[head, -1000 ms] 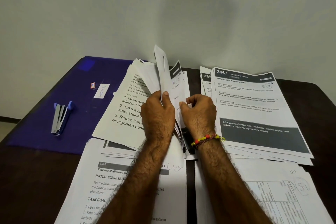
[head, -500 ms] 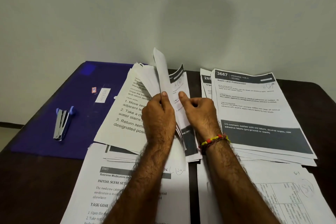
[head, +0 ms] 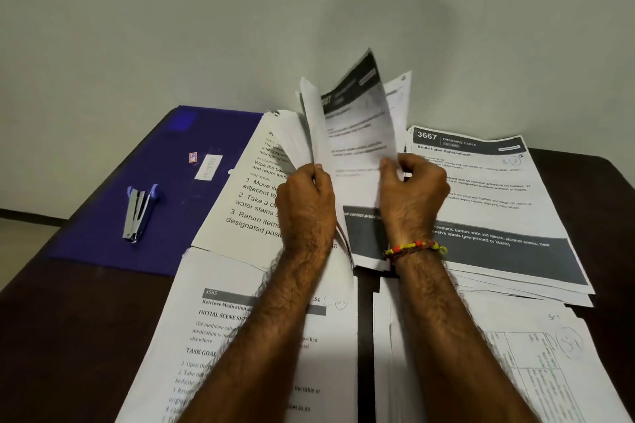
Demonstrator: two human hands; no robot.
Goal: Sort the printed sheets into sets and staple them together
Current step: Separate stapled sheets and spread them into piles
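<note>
My left hand [head: 307,208] grips a raised bundle of printed sheets [head: 299,137] at the table's middle, holding them upright. My right hand [head: 412,196] pinches the right edge of one lifted sheet [head: 357,124] with a dark header, blurred and standing up between the two hands. A blue stapler [head: 137,213] lies on a purple folder [head: 165,182] at the left, away from both hands. Other stacks lie flat: one headed 3667 [head: 498,196] at the right, one with large numbered text [head: 247,203] left of my hands, and two near stacks [head: 240,336] [head: 515,354].
The dark wooden table [head: 62,326] stands against a plain wall [head: 309,10]. Paper stacks cover its middle and right. A small white label [head: 208,166] sits on the folder. The table's left edge drops off beside the folder.
My right hand has moved right and up, pulling one dark-headed sheet away from the bundle so it stands open. My left hand still grips the raised bundle.
</note>
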